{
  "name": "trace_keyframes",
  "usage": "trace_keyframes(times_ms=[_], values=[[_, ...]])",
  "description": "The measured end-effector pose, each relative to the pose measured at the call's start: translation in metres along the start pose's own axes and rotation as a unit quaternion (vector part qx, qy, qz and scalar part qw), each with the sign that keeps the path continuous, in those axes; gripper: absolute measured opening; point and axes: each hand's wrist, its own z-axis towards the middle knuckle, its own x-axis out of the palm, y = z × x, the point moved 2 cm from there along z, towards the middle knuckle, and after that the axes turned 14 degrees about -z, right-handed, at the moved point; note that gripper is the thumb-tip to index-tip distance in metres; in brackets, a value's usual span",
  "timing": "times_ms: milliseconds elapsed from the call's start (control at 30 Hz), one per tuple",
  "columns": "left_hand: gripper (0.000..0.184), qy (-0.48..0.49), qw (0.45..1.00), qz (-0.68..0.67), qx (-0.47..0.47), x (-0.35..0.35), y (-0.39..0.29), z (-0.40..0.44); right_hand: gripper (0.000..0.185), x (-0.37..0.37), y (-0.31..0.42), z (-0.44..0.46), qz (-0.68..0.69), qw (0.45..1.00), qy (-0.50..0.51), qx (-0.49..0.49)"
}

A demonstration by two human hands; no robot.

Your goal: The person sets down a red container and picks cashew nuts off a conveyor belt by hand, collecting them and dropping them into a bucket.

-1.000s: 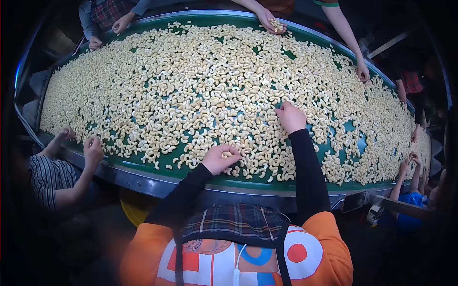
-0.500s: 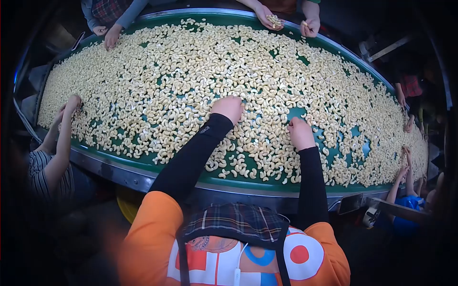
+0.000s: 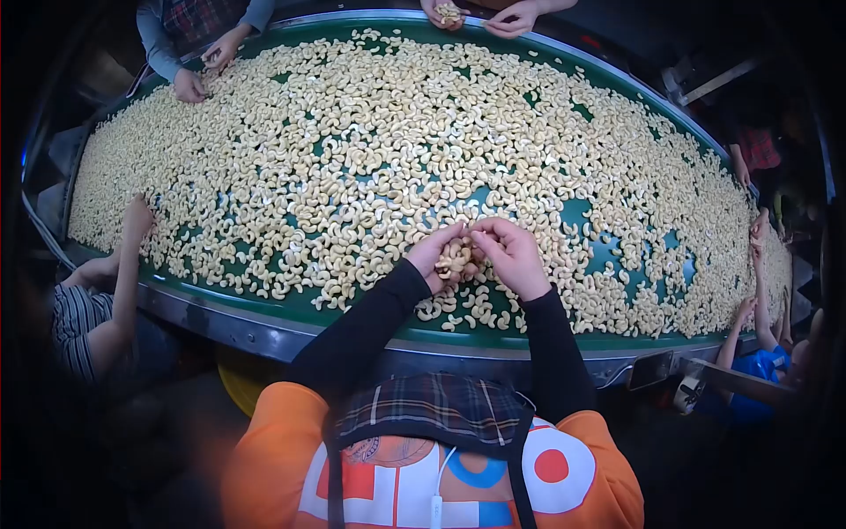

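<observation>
Pale cashew nuts (image 3: 379, 115) lie spread over a green belt (image 3: 575, 212), densely in some parts and with gaps in others. Low over the near half of the belt, my left hand (image 3: 426, 257) is cupped palm up round a small heap of cashews (image 3: 456, 262). My right hand (image 3: 520, 262) is close beside it, thumb and fingers pinched together at the edge of that heap. Whatever is in the pinch is too small to make out.
A metal rim (image 3: 238, 331) runs along the belt's near side. Co-workers' hands reach in at far left (image 3: 216, 57), far middle (image 3: 511, 18), near left (image 3: 137, 220) and right (image 3: 758, 234). Below the rim stands a yellow container (image 3: 240, 381).
My hands have come together and nearer to me; the left has turned palm up, showing cashews. The nuts on the belt have shifted slightly right. The far co-workers' hands have moved.
</observation>
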Motion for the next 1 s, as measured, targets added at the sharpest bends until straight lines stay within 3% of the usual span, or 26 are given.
trace_keyframes(times_ms=[67,200,300,467,567,600,633,667,700,833,867,933,967,1000], values=[[0.024,0.014,1.000,-0.010,-0.014,-0.012,-0.001,-0.004,0.015,0.008,0.000,0.003,0.007,1.000,0.002,0.011],[0.025,0.024,0.999,-0.029,-0.033,-0.033,-0.008,-0.027,0.019,0.002,-0.043,0.006,-0.144,0.984,-0.106,-0.008],[0.023,-0.005,1.000,-0.017,-0.015,-0.047,-0.019,-0.052,0.019,-0.011,-0.065,0.006,-0.296,0.933,-0.183,0.093],[0.017,0.004,0.998,0.070,0.001,-0.072,-0.031,-0.076,0.010,0.021,-0.035,0.013,-0.353,0.917,-0.179,0.053],[0.014,0.006,0.998,0.059,-0.006,-0.079,-0.035,-0.090,0.013,0.040,-0.037,0.027,-0.550,0.814,-0.188,-0.022],[0.014,0.004,0.998,0.063,-0.002,-0.081,-0.037,-0.094,0.013,0.039,-0.040,0.027,-0.551,0.813,-0.190,-0.019],[0.014,0.002,0.998,0.068,0.001,-0.083,-0.040,-0.098,0.012,0.034,-0.042,0.026,-0.383,0.908,-0.170,0.010],[0.014,0.000,0.997,0.071,0.005,-0.084,-0.044,-0.101,0.012,0.030,-0.044,0.026,-0.201,0.968,-0.143,0.037],[0.014,0.003,0.998,0.070,0.004,-0.087,-0.049,-0.103,0.012,0.029,-0.045,0.027,-0.012,0.992,-0.111,0.061],[0.015,0.009,0.997,0.072,0.006,-0.097,-0.059,-0.116,0.010,0.039,-0.028,0.003,0.076,0.986,-0.061,0.138],[0.015,0.006,0.997,0.077,0.002,-0.101,-0.060,-0.116,0.010,0.048,-0.023,-0.001,0.075,0.986,-0.061,0.140],[0.015,-0.001,0.996,0.091,-0.007,-0.105,-0.063,-0.119,0.012,0.076,-0.005,-0.003,-0.244,0.968,-0.052,0.013],[0.015,-0.001,0.996,0.093,-0.009,-0.106,-0.065,-0.120,0.012,0.087,-0.006,-0.001,-0.243,0.968,-0.054,0.014],[0.015,-0.001,0.995,0.095,-0.012,-0.106,-0.066,-0.120,0.012,0.099,-0.009,0.001,-0.342,0.937,-0.063,-0.024]])
